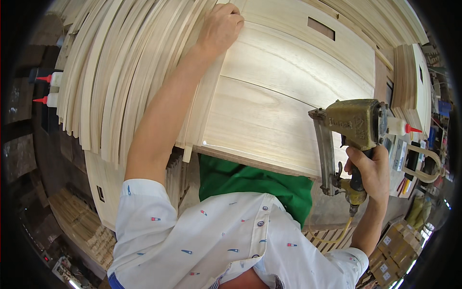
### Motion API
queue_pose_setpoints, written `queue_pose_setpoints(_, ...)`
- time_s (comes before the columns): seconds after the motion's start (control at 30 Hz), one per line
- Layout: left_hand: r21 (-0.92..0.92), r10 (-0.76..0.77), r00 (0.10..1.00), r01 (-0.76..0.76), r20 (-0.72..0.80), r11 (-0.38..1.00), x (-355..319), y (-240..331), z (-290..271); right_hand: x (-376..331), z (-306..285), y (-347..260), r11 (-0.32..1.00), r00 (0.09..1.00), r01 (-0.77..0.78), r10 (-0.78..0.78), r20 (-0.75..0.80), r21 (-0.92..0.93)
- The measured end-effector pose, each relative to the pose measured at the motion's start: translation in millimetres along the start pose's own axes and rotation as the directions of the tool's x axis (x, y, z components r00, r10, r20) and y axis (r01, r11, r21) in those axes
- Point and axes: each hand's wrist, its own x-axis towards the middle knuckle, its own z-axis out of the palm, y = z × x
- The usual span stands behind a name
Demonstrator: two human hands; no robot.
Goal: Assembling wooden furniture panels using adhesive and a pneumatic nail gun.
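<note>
Right hand [369, 168] wrapped firmly round the grip of a pneumatic staple gun [355, 120], I hold the tool at the right near corner of a pale wooden panel [269, 111]; whether it touches the wood I cannot tell. The panel lies along the near edge of the worktop [269, 167], and a thin white line runs in from its left near corner. Long wooden strips [110, 72] crowd the worktop's left side; toward its right edge stand stacked panels [405, 86] and a C-clamp [435, 166]. Around it the room is dim, with cartons [397, 250] piled at low right and bundled wood [79, 226] at low left.

My left arm reaches far forward, its hand [222, 29] curled at the far end of the panel's left edge; I cannot tell whether it grips. My right elbow is bent, the forearm rising steeply.

I count one staple gun with one yellow hose [344, 235], one clamp, and three red-tipped glue bottles [397, 126]: two beyond the left strips, one right of the gun. The strips overlap too much to count.
</note>
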Motion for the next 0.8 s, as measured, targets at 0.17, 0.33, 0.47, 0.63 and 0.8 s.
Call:
queue_pose_setpoints(0.17, -0.181, -0.236, 0.971, 0.240, 0.043, 0.954, -4, 6, -15, 5, -3, -5, 0.998, 0.997, 0.065, -0.064, -0.032, 0.019)
queue_pose_setpoints(0.33, -0.022, -0.274, 0.962, 0.274, 0.017, 0.962, -27, -1, -19, 30, -6, -42, 0.974, 0.978, 0.195, -0.202, -0.045, -0.119)
queue_pose_setpoints(0.47, -0.010, -0.234, 0.972, 0.234, 0.008, 0.972, -42, 2, -27, 87, 5, -85, 0.931, 0.937, 0.350, -0.345, 0.060, -0.103)
queue_pose_setpoints(0.63, -0.151, -0.313, 0.949, 0.314, 0.028, 0.937, -41, 8, -31, 162, 31, -143, 0.844, 0.862, 0.507, -0.497, 0.097, -0.177)
queue_pose_setpoints(0.8, -0.190, -0.322, 0.947, 0.318, 0.010, 0.929, -43, 5, -32, 217, 67, -180, 0.840, 0.866, 0.500, -0.491, 0.100, -0.210)
